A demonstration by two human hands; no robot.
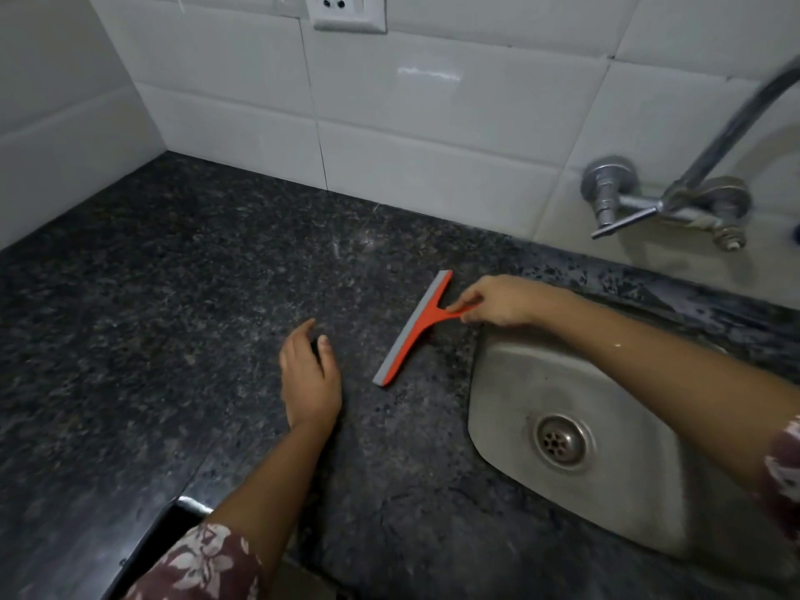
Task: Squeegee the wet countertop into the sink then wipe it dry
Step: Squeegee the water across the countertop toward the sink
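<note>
An orange squeegee (413, 329) with a grey rubber blade rests on the dark speckled granite countertop (182, 296), just left of the steel sink (575, 409). My right hand (498, 300) reaches over the sink's back corner and pinches the squeegee's short handle between thumb and fingers. My left hand (309, 378) hovers low over the counter to the left of the blade, fingers apart and holding nothing. The counter shows faint streaks near the back wall.
A white tiled wall (433, 123) runs behind the counter and along the left side. A metal tap (666, 201) with a lever juts from the wall above the sink. A socket plate (346, 10) sits high on the tiles. The counter's front edge (173, 513) is lower left.
</note>
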